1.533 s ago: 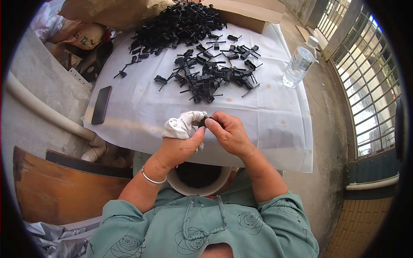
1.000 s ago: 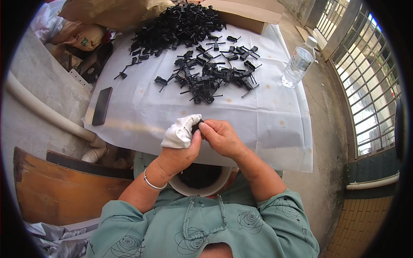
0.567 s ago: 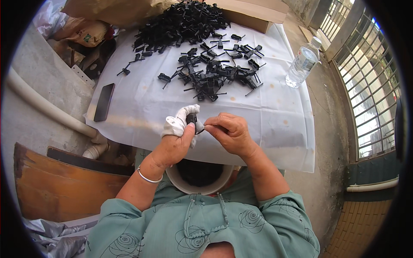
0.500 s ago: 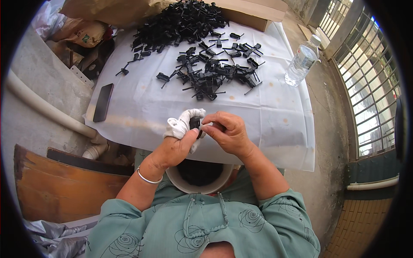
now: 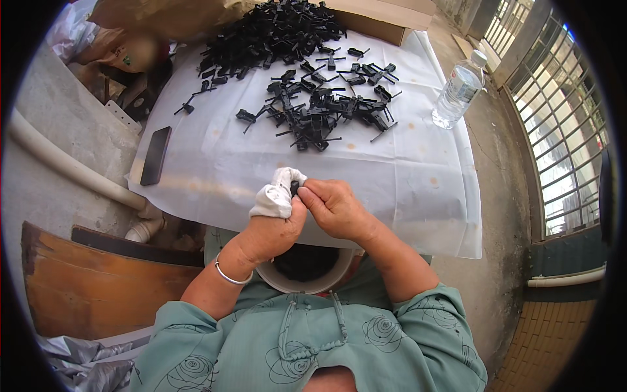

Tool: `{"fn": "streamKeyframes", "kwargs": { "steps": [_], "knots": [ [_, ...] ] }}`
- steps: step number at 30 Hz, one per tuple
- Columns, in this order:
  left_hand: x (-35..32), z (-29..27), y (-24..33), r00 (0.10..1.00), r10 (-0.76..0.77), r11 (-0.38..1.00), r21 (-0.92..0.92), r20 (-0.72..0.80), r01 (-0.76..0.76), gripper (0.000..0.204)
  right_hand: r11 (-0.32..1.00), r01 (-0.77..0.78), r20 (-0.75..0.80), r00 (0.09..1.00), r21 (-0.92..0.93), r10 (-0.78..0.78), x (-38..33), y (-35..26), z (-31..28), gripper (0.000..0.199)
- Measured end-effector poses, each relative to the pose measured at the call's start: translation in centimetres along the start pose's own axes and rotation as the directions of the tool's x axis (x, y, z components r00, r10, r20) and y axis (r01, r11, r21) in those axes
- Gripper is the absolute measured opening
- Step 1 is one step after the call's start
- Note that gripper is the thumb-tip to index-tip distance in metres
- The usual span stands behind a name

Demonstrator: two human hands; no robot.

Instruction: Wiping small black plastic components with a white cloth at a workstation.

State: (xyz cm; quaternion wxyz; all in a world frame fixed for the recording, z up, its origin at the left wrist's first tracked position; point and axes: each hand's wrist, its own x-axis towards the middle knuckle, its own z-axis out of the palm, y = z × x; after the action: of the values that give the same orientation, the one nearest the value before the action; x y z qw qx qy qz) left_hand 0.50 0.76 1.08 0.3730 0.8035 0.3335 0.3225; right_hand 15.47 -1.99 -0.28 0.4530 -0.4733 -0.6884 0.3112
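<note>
A small black plastic part (image 5: 295, 188) sits between my two hands, just above the table's near edge and mostly hidden by my fingers. My left hand (image 5: 279, 225), with white cloth (image 5: 273, 200) wrapped over its fingers, is closed around the part. From the other side my right hand (image 5: 336, 208) pinches at it with bare thumb and forefinger. Beyond my hands lies a loose cluster of black plastic parts (image 5: 320, 114), some with thin rods sticking out. Below, between my knees, stands a white bucket (image 5: 341, 271) with dark contents.
A big heap of similar black parts (image 5: 274, 39) lies at the far side of the white-covered table (image 5: 215, 140), beside a cardboard box (image 5: 379, 26). A phone (image 5: 156, 155) rests at the left edge, a water bottle (image 5: 459, 90) at the right. A pipe (image 5: 72, 163) runs along the left wall.
My left hand has rolled inward, so its back and the cloth now cover more of the black part. My right hand has closed in tighter and moved slightly left.
</note>
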Motion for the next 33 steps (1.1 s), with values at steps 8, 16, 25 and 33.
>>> {"fn": "streamKeyframes", "kwargs": {
  "steps": [8, 16, 25, 33],
  "knots": [
    [-0.6, -2.9, 0.8, 0.979, 0.001, 0.982, 0.183, 0.204, -0.039, 0.028, 0.976, -0.086, -0.161, 0.985, -0.198, 0.054, 1.4, 1.0, -2.9, 0.012],
    [1.3, -1.6, -2.0, 0.976, 0.111, 0.979, 0.191, -0.19, -0.074, 0.029, 0.721, -0.006, -0.151, 0.979, -0.693, -0.137, 2.3, 4.9, -2.3, 0.007],
    [2.3, -0.4, -1.6, 0.977, -0.211, 0.97, -0.127, -0.032, 0.206, 0.026, 0.83, 0.298, -0.062, 0.928, -0.471, -0.368, 0.2, 1.1, -0.5, 0.011],
    [1.1, -0.3, -0.5, 0.977, -0.194, 0.874, -0.436, 0.093, 0.215, 0.026, 0.965, -0.164, -0.151, 0.969, 0.205, 0.196, 0.5, 0.6, -1.4, 0.022]
  ]
}}
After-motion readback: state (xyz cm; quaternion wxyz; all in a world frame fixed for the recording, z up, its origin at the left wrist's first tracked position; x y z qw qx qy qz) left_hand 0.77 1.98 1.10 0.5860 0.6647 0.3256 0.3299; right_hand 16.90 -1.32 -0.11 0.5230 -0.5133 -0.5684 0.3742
